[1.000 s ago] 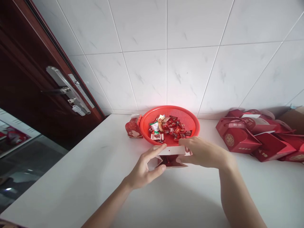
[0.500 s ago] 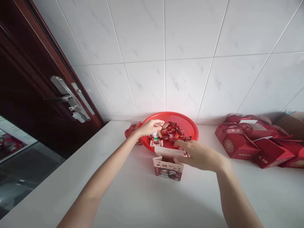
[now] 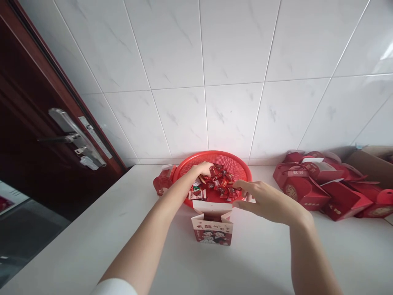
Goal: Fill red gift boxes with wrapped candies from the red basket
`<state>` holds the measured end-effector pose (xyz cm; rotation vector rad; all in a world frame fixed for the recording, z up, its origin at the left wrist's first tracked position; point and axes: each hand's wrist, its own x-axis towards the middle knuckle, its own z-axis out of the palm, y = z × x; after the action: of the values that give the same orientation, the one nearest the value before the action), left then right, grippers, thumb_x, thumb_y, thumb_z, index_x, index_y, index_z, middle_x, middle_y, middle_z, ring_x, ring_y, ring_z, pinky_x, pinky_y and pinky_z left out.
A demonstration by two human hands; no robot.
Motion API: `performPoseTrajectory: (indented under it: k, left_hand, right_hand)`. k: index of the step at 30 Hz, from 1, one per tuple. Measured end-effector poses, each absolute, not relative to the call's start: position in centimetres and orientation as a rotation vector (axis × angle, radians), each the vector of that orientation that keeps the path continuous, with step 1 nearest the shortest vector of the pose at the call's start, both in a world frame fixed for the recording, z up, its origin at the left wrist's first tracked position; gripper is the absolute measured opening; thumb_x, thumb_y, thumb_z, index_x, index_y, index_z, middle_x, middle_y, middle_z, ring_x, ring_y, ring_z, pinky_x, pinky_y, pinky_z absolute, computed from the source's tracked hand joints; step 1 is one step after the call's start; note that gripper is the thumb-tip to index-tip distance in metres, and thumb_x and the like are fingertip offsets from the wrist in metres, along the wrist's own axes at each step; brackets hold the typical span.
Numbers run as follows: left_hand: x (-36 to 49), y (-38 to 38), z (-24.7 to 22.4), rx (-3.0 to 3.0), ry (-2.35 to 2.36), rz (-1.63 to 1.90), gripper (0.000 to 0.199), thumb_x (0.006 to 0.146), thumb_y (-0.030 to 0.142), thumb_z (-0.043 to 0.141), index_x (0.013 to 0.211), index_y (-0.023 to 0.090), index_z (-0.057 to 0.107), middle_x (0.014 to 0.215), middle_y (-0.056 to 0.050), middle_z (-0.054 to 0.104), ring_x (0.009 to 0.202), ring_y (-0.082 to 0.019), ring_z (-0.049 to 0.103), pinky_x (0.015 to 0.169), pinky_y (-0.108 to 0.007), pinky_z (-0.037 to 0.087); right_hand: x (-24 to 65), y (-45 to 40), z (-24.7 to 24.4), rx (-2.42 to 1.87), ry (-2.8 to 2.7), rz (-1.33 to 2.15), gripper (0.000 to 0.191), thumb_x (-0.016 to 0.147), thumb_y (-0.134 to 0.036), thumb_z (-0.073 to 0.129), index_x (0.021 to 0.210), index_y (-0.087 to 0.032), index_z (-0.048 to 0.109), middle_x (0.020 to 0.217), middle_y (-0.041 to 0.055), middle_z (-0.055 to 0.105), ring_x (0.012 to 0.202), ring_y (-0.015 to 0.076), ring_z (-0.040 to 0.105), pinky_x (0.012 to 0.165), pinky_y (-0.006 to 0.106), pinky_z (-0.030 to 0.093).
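My left hand (image 3: 203, 168) reaches into a red plastic basket (image 3: 245, 168), its fingers down at the wrapped candies (image 3: 216, 182). Its fingertips are hidden, so I cannot tell whether it grips any. Over the basket's right front rim is my right hand (image 3: 253, 194), open, thumb and index finger apart, with no object visible between them. Just left of its thumb, a small printed carton (image 3: 212, 234) stands upright on the white tabletop (image 3: 184, 266). The carton's top flaps are raised, and its front carries a cartoon couple.
Several red gift boxes (image 3: 310, 192) are piled at the right, beside a brown cardboard box (image 3: 364, 164). Another red box (image 3: 162, 180) sits left of the basket. A tiled wall (image 3: 233, 119) rises behind; a dark wooden door (image 3: 39, 114) stands at the left.
My left hand has lowered deeper into the candies. My right hand has drawn away from the carton's opening, to its right. The whole view has shifted slightly.
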<state>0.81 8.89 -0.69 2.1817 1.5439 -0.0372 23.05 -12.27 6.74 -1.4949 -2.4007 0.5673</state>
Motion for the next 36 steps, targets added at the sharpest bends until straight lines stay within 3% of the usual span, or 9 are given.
performPoseTrajectory:
  k: [8, 13, 18, 23, 26, 30, 36]
  left_hand:
    - [0.3, 8.5, -0.6, 2.149, 1.458, -0.064, 0.019, 0.062, 0.026, 0.079, 0.073, 0.019, 0.066, 0.064, 0.000, 0.064, 0.056, -0.017, 0.060, 0.054, -0.027, 0.048]
    - [0.1, 8.9, -0.6, 2.202, 1.356, 0.131, 0.015, 0.070, 0.031, 0.072, 0.069, 0.019, 0.063, 0.063, 0.003, 0.060, 0.057, -0.013, 0.054, 0.054, -0.024, 0.039]
    - [-0.5, 8.8, 0.0, 2.229, 1.312, 0.212, 0.017, 0.073, 0.035, 0.066, 0.072, 0.018, 0.065, 0.067, 0.002, 0.061, 0.063, -0.013, 0.054, 0.058, -0.023, 0.039]
    - [-0.5, 8.2, 0.6, 2.259, 1.372, 0.106, 0.004, 0.066, 0.021, 0.065, 0.068, 0.019, 0.067, 0.066, 0.003, 0.063, 0.062, -0.013, 0.054, 0.057, -0.023, 0.038]
    - [0.0, 7.9, 0.6, 2.274, 1.410, -0.002, 0.016, 0.062, 0.014, 0.063, 0.074, 0.020, 0.071, 0.072, 0.001, 0.068, 0.063, -0.014, 0.057, 0.058, -0.023, 0.040]
    - [1.6, 7.5, 0.1, 2.288, 1.439, -0.138, 0.024, 0.061, 0.019, 0.070, 0.084, 0.022, 0.075, 0.083, -0.002, 0.072, 0.071, -0.018, 0.063, 0.063, -0.026, 0.045]
    - [2.9, 7.2, -0.4, 2.279, 1.449, -0.211, 0.023, 0.050, 0.026, 0.084, 0.067, 0.020, 0.070, 0.072, -0.003, 0.069, 0.071, -0.021, 0.063, 0.064, -0.028, 0.046]
  right_hand:
    - [23.1, -12.3, 6.9, -1.511, -2.401, 0.576, 0.032, 0.095, -0.044, 0.054, 0.120, -0.025, 0.063, 0.097, 0.0070, 0.071, 0.089, 0.0250, 0.067, 0.074, 0.033, 0.049]
    - [23.2, -12.4, 7.3, -1.538, -2.403, 0.598, 0.034, 0.096, -0.045, 0.052, 0.123, -0.026, 0.061, 0.100, 0.0068, 0.072, 0.091, 0.0252, 0.067, 0.075, 0.034, 0.049]
    - [23.2, -12.3, 7.5, -1.557, -2.387, 0.575, 0.032, 0.095, -0.046, 0.054, 0.120, -0.028, 0.063, 0.094, 0.0048, 0.072, 0.086, 0.0245, 0.068, 0.072, 0.032, 0.050]
    - [23.3, -12.2, 7.4, -1.563, -2.393, 0.605, 0.034, 0.096, -0.046, 0.051, 0.121, -0.026, 0.061, 0.099, 0.0066, 0.072, 0.090, 0.0256, 0.067, 0.074, 0.034, 0.050]
    - [23.4, -12.2, 7.4, -1.560, -2.403, 0.617, 0.034, 0.096, -0.046, 0.049, 0.121, -0.026, 0.060, 0.099, 0.0062, 0.071, 0.091, 0.0255, 0.067, 0.074, 0.034, 0.049]
    - [23.5, -12.1, 7.3, -1.539, -2.400, 0.624, 0.031, 0.096, -0.046, 0.050, 0.117, -0.025, 0.061, 0.091, 0.0049, 0.071, 0.087, 0.0246, 0.066, 0.072, 0.033, 0.048]
    - [23.6, -12.1, 7.1, -1.522, -2.377, 0.590, 0.023, 0.094, -0.043, 0.053, 0.102, -0.024, 0.062, 0.084, 0.0042, 0.069, 0.080, 0.0242, 0.065, 0.067, 0.032, 0.048]
